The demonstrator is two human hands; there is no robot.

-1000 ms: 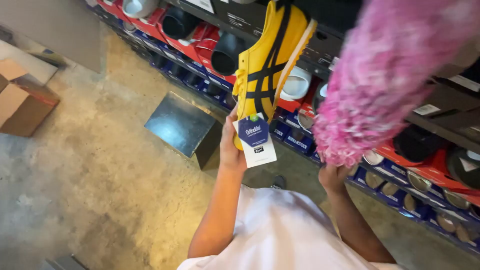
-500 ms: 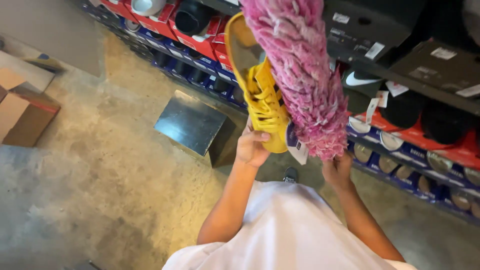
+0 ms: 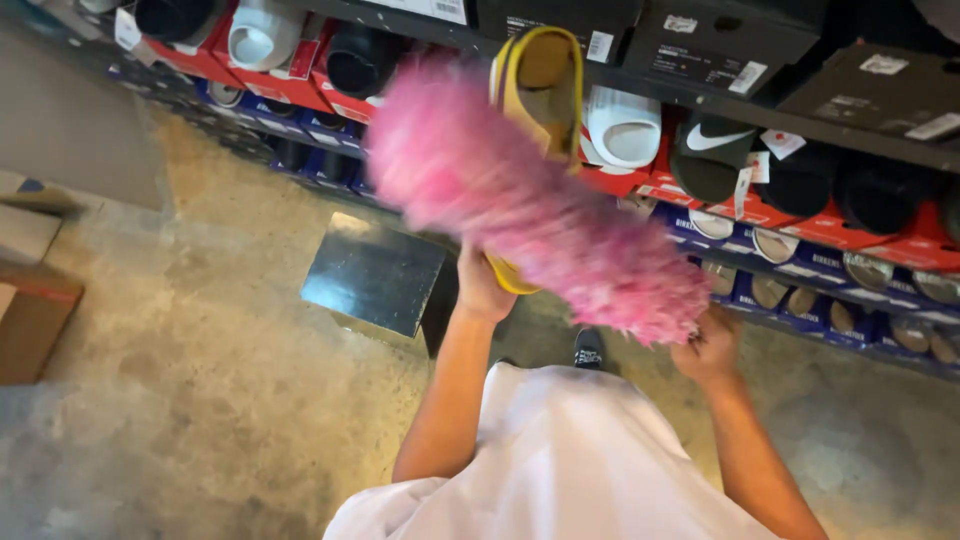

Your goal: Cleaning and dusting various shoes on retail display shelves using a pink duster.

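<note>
- Now, from the head view, your left hand (image 3: 483,290) has its grip closed on the heel end of the yellow shoe (image 3: 537,100), which you hold up with its opening facing you, in front of the shelves (image 3: 800,120).
- Your right hand (image 3: 708,348) grips the base of the pink feather duster (image 3: 520,200); the handle itself is hidden under the fluff, but the hand is plainly wrapped around it.
- The duster lies across the shoe's lower half and is blurred, so I judge it to be mid-sweep.
- To dust well, keep the shoe steady and tilted away from your white shirt (image 3: 560,460), and run the duster along its length with light pressure, reaching into the opening too.
- Mind the grip at the heel: I judge that a hard sweep could twist the shoe loose.
- Behind the shoe, red boxes (image 3: 840,222) carry slides and sandals, a white one (image 3: 622,125) and black ones (image 3: 715,160), some with hanging white tags.
- Lower down runs a row of blue boxes (image 3: 790,290).
- The top shelf holds dark boxes with small white rectangular labels (image 3: 748,76).
- On the concrete floor (image 3: 200,350) sits a shiny metal cube (image 3: 375,275), with brown cartons (image 3: 30,310) at the left edge.
</note>
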